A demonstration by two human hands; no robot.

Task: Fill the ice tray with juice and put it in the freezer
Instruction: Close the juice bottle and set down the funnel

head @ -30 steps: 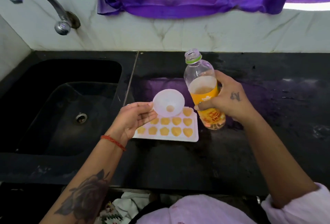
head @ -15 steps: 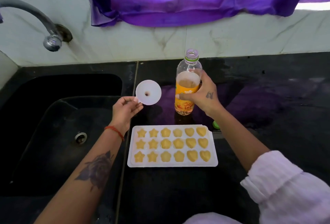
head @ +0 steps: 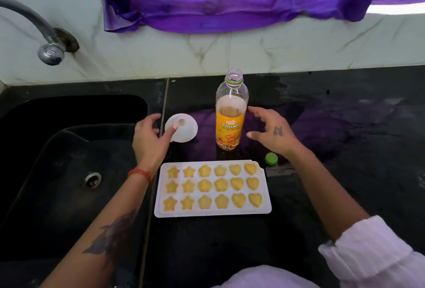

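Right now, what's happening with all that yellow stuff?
A person is making juice ice. The ice tray on the black counter has every star, flower and heart cup full. The juice bottle stands uncapped behind it, its green cap nearby. The right hand is open beside the bottle; the left hand touches the white funnel.

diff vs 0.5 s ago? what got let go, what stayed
Both hands let go. The left hand set the funnel wide end down on the counter; the right hand released the bottle, now standing alone. The filled ice tray and green cap stayed put.
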